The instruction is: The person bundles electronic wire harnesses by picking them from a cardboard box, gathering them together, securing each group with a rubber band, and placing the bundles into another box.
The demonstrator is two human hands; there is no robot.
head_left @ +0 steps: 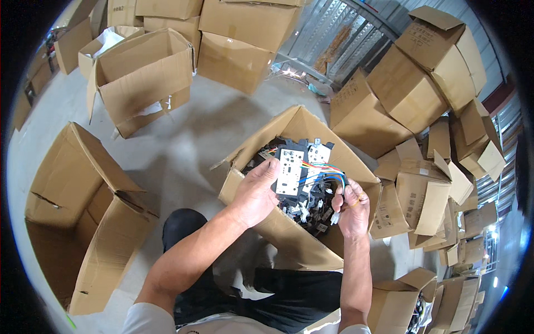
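Note:
My left hand (257, 195) is closed on a black module with a white, hole-dotted plate (290, 171), held up over an open cardboard box (261, 217). Red, yellow, green and blue wires (322, 169) run from the module's right side. Their bundled end is pinched in my right hand (351, 207), with a pale connector (335, 218) hanging below the fingers. Under my hands the box holds a heap of similar black and white parts (305, 212). Another white-plated part (319, 153) shows just behind the held module.
An open box (105, 245) stands at my left, another (144, 83) farther off at the upper left. Closed cartons (239, 50) are stacked at the back. Large cartons (409, 89) and crumpled open boxes (417, 195) pile up on the right. At lower right is a box with parts (417, 312).

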